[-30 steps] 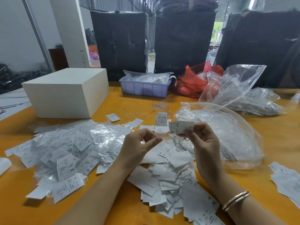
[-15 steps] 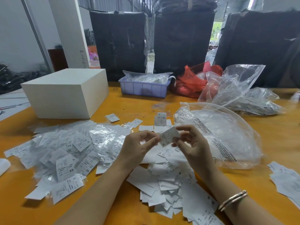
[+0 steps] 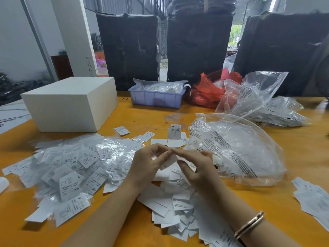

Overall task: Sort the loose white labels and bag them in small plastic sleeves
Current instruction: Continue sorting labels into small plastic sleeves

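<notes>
Head view: one label (image 3: pixel 168 162) pinched between left hand (image 3: pixel 149 164) and right hand (image 3: pixel 197 168); a slip into the loose pile (image 3: pixel 178 207) is risked if pinches loosen.

Left hand (image 3: pixel 147 163) and right hand (image 3: pixel 197 166) fingertips meeting, fingers curled, forearms converging.

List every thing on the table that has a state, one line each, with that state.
Left hand: fingers curled, pinching the white paper label.
Right hand: pinching the same label.
White paper label: held between both hands, tilted.
Large clear plastic bag: mouth open, lying on its side.
Lavender plastic basket: upright, filled with clear sleeves.
White rectangular box: closed, upright.
</notes>
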Demonstrator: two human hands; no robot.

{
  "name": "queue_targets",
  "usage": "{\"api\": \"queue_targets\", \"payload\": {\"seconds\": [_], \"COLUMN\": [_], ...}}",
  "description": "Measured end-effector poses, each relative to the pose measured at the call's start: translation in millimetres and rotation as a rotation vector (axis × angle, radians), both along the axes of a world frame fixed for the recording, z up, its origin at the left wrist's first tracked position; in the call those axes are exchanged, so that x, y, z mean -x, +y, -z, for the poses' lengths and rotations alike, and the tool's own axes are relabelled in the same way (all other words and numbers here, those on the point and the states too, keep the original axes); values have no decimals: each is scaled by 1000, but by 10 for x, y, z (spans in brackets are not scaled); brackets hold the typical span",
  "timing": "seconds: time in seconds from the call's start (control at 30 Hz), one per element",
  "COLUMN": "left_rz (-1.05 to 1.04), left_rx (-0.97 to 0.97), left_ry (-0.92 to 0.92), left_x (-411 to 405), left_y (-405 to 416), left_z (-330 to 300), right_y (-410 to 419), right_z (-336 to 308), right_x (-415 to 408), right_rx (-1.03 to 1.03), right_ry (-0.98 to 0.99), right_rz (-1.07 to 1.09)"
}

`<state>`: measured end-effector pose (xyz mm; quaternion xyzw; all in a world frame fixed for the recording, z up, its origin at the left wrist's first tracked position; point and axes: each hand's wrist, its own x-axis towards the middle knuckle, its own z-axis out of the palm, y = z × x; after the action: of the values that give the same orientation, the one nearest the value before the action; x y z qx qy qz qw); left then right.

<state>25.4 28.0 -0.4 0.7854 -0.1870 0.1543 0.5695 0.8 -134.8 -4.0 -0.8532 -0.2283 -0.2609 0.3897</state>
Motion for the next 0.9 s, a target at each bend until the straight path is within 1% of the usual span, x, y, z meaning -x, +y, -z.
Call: {"api": "queue_targets", "payload": {"seconds": [0.07,0.1,0.17,0.23,0.27,0.3,0.37,0.43,0.47,0.57,0.63,0.7,0.83,0.9], "left_rz": [-50,-87,-188,-358,-448,-523,-615,-654,-665,-695,-706,-686,-593,-543], "left_rx": [-15,-18,5,-47,-119,-200,-353,-481,-536,-649,-664,-647,-580,-547], "left_ry": [-17,-27,-19,-30,-45,-55,-44,-29,-24,-36,-61,-106,-207,-252], "left_x": [-5,-9,-17,-39,-54,-65,-70,-72,-70,-80,-85,-84,-61,-38], "left_y": [12,23,59,115,148,179,220,229,231,235,221,179,99,71], "left_z": [-8,-12,-28,-31,-26,-19,-5,31,48,86,87,82,65,52], "right_y": [-37,-80,-214,-411,-522,-633,-806,-887,-901,-893,-883,-881,-891,-889], "right_z": [-3,-16,-85,-150,-159,-145,-79,-3,25,62,52,37,23,15], "right_x": [-10,-30,-95,-173,-207,-234,-278,-306,-320,-342,-341,-333,-331,-314], "right_rx": [108,125,90,67,82,105,163,237,286,417,404,349,165,64], "right_ry": [-30,-99,-260,-327,-307,-243,-21,202,276,360,347,309,215,116], "right_rz": [29,95,300,521,616,693,787,831,840,820,811,818,800,767]}}
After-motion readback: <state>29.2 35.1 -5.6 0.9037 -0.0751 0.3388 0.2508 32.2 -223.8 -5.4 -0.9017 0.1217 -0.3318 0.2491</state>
